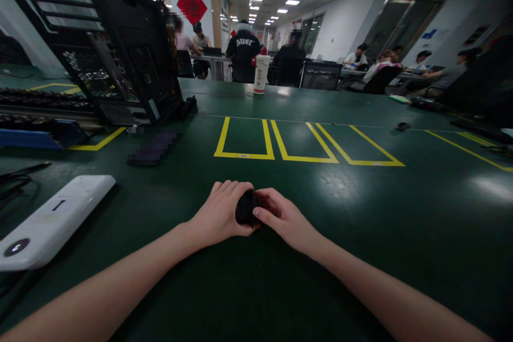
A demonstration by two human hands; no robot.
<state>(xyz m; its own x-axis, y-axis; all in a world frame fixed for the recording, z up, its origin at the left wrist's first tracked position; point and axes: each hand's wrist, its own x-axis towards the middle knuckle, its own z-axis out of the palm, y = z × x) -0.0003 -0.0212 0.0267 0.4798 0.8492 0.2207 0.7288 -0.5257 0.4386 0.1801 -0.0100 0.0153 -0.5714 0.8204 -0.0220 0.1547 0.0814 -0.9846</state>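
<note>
Between my two hands, low over the green table [256, 288], is a small black rounded object [245, 207]; its kind does not show. My left hand [222, 208] curls around its left side, thumb below and fingers over the top. From the right, my right hand [286, 219] grips the edge, with the thumb pressed on the near face and the other fingers bent behind. Part of the object is hidden by the fingers.
Yellow tape outlines [251, 156] mark the table ahead. An opened black computer case [132, 53] stands at the left, near a dark flat object [154, 148] and a white oblong device [60, 219]. A white bottle [262, 72] stands at the back. Several people sit beyond.
</note>
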